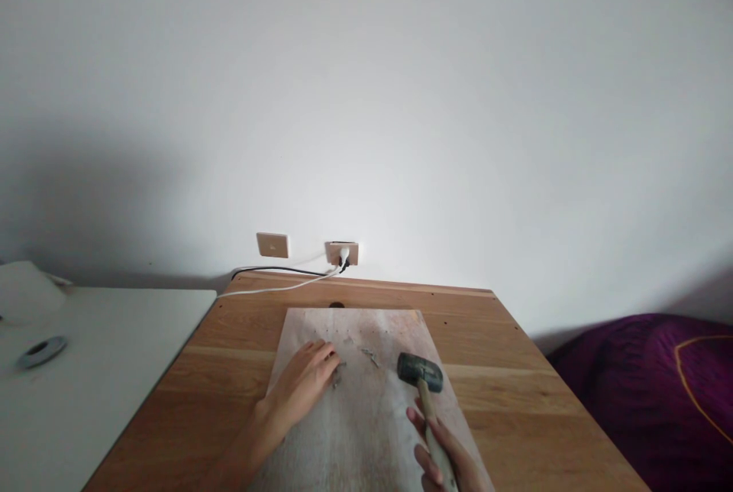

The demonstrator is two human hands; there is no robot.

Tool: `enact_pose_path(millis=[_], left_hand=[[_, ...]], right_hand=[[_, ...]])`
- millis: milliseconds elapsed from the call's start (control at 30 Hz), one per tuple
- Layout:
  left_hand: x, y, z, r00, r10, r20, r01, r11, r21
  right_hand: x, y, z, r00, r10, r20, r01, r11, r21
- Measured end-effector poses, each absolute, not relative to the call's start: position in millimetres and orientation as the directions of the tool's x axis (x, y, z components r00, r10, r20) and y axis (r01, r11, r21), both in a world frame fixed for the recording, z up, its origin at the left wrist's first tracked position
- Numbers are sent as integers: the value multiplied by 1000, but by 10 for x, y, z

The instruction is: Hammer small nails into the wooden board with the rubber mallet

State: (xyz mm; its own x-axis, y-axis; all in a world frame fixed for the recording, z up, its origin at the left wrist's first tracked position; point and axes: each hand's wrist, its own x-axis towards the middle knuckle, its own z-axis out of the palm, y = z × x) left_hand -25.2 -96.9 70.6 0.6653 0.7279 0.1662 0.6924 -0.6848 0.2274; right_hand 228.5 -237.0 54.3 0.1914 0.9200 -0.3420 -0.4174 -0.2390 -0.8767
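Observation:
My right hand (438, 450) is wrapped around the wooden handle of a rubber mallet (421, 372) with a black head. The mallet's head is over the right part of a pale wooden board (366, 431). My left hand (309, 379) is palm down at the board's left side, its fingers bent and close together. Its fingertips are beside a few small metal pieces (337, 381), like nails or screws; whether they pinch one is hidden. Near the board's middle lies a small pile of similar metal pieces (371, 356). Several tiny dark points run along the board's far part.
The board lies on a wooden table (515, 393) against a white wall. Cables (286, 284) run along its far edge to a wall socket (342, 253). A white table (85, 400) with a roll of tape (43, 352) is at left, a purple cushion-like thing (635, 393) at right.

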Motion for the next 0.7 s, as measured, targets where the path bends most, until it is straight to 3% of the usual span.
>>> enact_pose_path(millis=[100,167,333,533,700], left_hand=[[-260,-972,681,665,727,172,694,-686,219],[-262,-976,679,661,733,162,702,-680,213],[-229,-983,741,666,740,97,715,-669,202],[-196,-946,743,636,770,45,748,-630,207],[-256,-905,702,604,792,83,768,-607,203]], right_hand=[[2292,-2318,565,133,912,-388,-439,-297,-848],[2259,-2313,611,202,902,-381,-390,-282,-876],[2170,-2321,773,441,884,-154,-85,-130,-988],[2204,-2273,702,391,910,-136,82,-182,-980],[2273,-2299,506,370,919,-136,297,-256,-920]])
